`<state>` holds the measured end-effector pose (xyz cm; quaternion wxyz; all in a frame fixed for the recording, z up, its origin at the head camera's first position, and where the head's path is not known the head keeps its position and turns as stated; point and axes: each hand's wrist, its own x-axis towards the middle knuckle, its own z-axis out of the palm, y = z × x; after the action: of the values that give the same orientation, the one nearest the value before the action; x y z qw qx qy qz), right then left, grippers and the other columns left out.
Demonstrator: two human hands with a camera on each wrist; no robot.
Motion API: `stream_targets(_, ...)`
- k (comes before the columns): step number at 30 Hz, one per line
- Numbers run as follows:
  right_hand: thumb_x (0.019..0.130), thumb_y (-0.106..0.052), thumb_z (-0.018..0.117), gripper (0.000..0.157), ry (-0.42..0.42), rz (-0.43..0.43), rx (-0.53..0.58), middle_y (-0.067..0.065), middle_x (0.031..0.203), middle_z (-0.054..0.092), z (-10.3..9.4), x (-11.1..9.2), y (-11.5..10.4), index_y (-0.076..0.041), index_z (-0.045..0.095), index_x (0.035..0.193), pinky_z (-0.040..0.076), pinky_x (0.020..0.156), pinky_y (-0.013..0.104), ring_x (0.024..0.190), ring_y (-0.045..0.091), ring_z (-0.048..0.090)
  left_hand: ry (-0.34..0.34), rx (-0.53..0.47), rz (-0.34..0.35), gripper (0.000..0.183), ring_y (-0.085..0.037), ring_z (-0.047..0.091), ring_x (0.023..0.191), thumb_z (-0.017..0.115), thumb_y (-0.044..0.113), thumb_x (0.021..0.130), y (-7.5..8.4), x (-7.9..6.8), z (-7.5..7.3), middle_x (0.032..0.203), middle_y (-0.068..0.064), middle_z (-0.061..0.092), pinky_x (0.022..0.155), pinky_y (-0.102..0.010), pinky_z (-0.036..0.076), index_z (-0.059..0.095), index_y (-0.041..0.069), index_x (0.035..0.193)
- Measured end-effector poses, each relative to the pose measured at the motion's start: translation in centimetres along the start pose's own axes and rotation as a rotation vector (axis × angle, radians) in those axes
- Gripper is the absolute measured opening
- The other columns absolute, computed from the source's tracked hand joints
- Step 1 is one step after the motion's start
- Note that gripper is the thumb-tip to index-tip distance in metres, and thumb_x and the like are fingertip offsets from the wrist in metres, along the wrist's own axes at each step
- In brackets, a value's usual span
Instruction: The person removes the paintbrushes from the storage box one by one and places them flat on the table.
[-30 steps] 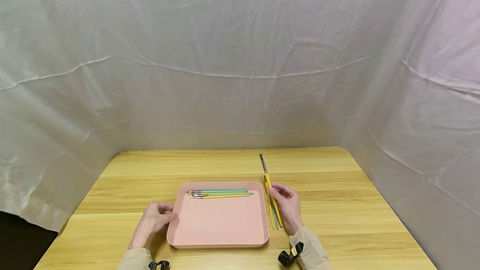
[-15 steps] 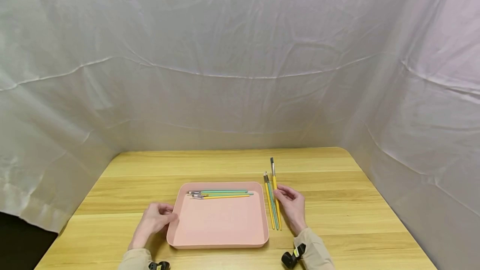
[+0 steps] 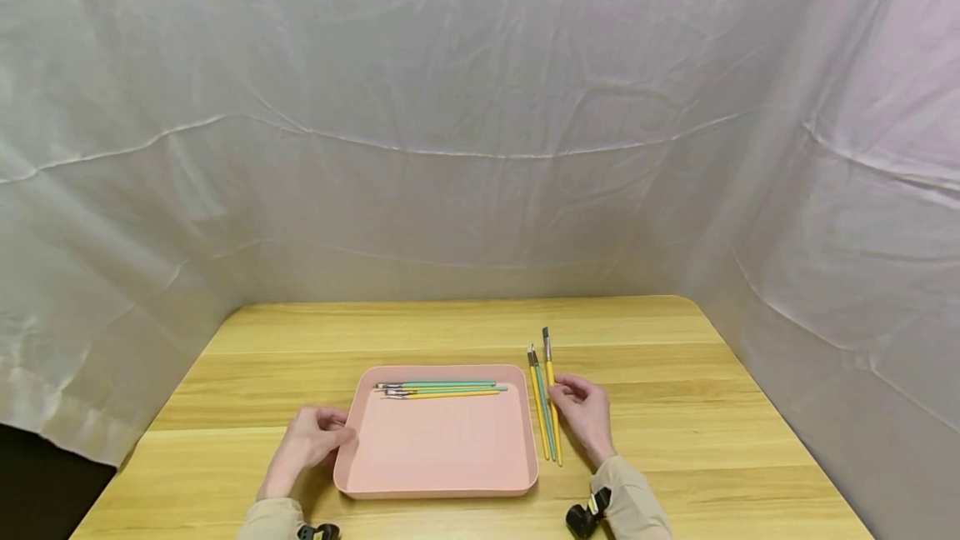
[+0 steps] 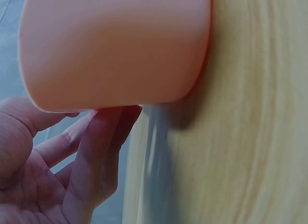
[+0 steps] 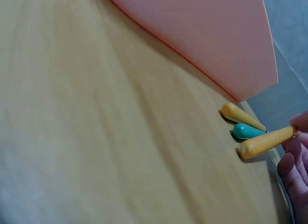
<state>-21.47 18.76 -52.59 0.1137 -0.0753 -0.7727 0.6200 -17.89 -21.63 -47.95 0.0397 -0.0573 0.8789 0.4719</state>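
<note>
Left hand (image 3: pixel 303 444): my thumb and fingers pinch the pink tray (image 3: pixel 442 457) by its left rim.
Tray: on the table (image 3: pixel 712 423), brushes (image 3: pixel 450 393) lying toward its far side.
Tray's right: 1 yellow brush (image 3: pixel 538 407), 1 teal brush (image 3: pixel 544 402) (handles toward me).
Right hand (image 3: pixel 585 413): my fingertips pinch a 2nd yellow brush (image 3: pixel 557 432).

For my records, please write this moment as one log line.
left hand: holds pink tray; right hand: pinches yellow brush; alongside: green brush, another yellow brush; in tray: brushes
</note>
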Motion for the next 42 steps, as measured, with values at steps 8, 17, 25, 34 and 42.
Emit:
stream_targets(8,0.085,-0.006,0.073,0.027,-0.045,-0.036,-0.225,0.013,0.086,0.073,-0.2,0.5,-0.1,0.007,0.072,0.109,0.05,0.062,0.016,0.071,0.006,0.059,0.002,-0.005,-0.001,0.03,-0.012,0.066,0.075,0.071,0.001,0.076,0.0,0.0,0.0,0.085,-0.015,0.075,0.067,-0.02,0.054,0.069,-0.015,0.101)
stream_targets(17,0.081,-0.006,0.071,0.028,-0.068,-0.078,-0.373,0.008,0.081,0.071,-0.1,0.9,-0.2,0.006,0.074,0.106,0.05,0.062,0.016,0.07,0.008,0.059,0.0,0.01,0.005,0.03,-0.015,0.067,0.076,0.071,0.001,0.077,-0.2,0.2,0.1,0.086,-0.017,0.074,0.067,-0.022,0.055,0.069,-0.015,0.103)
stream_targets(25,0.08,-0.008,0.072,0.026,-0.061,-0.093,-0.403,0.005,0.078,0.071,0.0,1.1,-0.2,0.005,0.075,0.102,0.048,0.061,0.016,0.067,0.007,0.059,0.001,0.019,0.017,0.031,-0.015,0.067,0.077,0.071,0.002,0.077,-0.1,0.1,0.0,0.085,-0.017,0.074,0.069,-0.023,0.055,0.069,-0.015,0.103)
stream_targets(34,0.079,-0.01,0.072,0.022,-0.04,-0.116,-0.451,0.004,0.076,0.07,0.1,1.3,0.1,0.002,0.076,0.097,0.046,0.062,0.017,0.067,0.007,0.056,0.0,-0.009,-0.001,0.031,-0.016,0.068,0.076,0.071,0.0,0.077,-0.1,0.0,0.1,0.085,-0.016,0.074,0.066,-0.025,0.058,0.068,-0.016,0.103)
stream_targets(42,0.079,-0.008,0.073,0.019,-0.045,-0.128,-0.458,0.003,0.075,0.069,0.2,1.2,0.1,0.002,0.076,0.095,0.045,0.061,0.018,0.068,0.007,0.056,-0.001,0.0,0.0,0.032,-0.015,0.067,0.076,0.071,0.0,0.077,-0.1,0.1,0.1,0.086,-0.017,0.074,0.067,-0.026,0.058,0.068,-0.016,0.104)
